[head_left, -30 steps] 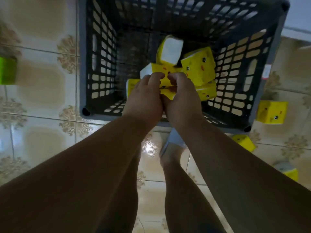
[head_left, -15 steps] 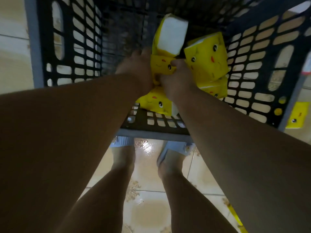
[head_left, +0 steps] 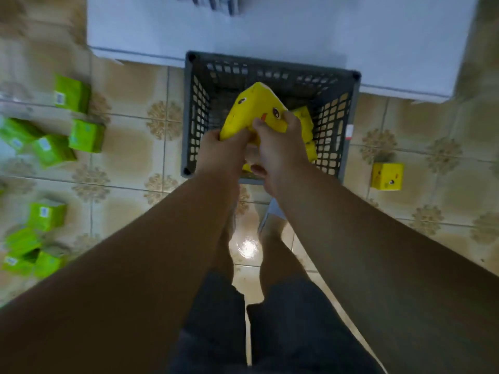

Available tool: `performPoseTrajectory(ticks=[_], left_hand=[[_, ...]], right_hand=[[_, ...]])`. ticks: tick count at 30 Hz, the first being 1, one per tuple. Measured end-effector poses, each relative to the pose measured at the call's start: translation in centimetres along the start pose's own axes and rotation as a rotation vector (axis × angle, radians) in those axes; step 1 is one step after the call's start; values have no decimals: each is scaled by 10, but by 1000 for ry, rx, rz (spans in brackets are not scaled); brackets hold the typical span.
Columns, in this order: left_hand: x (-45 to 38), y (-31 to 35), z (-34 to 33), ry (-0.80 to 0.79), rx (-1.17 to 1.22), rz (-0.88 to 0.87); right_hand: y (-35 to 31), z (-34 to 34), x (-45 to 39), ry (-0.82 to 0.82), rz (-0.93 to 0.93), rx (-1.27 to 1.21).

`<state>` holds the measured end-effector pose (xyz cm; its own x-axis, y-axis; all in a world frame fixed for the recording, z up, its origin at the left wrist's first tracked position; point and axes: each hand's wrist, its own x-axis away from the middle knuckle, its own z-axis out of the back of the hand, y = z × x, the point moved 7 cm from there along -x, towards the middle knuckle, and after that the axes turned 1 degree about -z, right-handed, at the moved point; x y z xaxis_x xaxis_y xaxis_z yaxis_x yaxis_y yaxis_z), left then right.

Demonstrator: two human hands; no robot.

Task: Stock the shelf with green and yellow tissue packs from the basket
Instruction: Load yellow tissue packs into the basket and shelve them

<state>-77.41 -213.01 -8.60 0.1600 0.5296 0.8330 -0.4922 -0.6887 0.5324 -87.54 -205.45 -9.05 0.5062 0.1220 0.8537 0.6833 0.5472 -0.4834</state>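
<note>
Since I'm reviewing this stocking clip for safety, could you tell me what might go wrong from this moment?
The left hand and right hand grip the yellow pack only at its near edge, so it could slip back into the basket. Green packs and a loose yellow pack lie on the floor, a likely tripping hazard.

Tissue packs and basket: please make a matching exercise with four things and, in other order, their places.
Things:
1. yellow pack with face
2. green packs
3. lone yellow pack
4. basket

Places:
A. on the floor, right of the basket
B. against the white shelf base
C. held by both hands over the basket
D. on the floor, left side

Pairs: 1-C, 2-D, 3-A, 4-B
</note>
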Motion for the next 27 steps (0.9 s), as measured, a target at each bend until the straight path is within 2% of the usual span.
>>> performPoseTrajectory(ticks=[5,12,14,16,20,24,27], left_hand=[[114,90,17,-228,236,-129],[234,180,54,-532,425,-302],[256,199,65,-516,454,-363],[275,211,77,-461,503,-422],[311,207,94,-346,561,-408],[349,196,102,-311,530,-397],[378,207,109,-335,441,-513]], right_hand=[[-88,31,124,9,279,-37],[-165,57,275,-190,643,-57],[-176,64,311,-203,747,-29],[-173,70,340,-146,788,-53],[-137,76,386,191,728,-251],[-111,61,425,226,742,-451],[-130,87,454,289,814,-439]])
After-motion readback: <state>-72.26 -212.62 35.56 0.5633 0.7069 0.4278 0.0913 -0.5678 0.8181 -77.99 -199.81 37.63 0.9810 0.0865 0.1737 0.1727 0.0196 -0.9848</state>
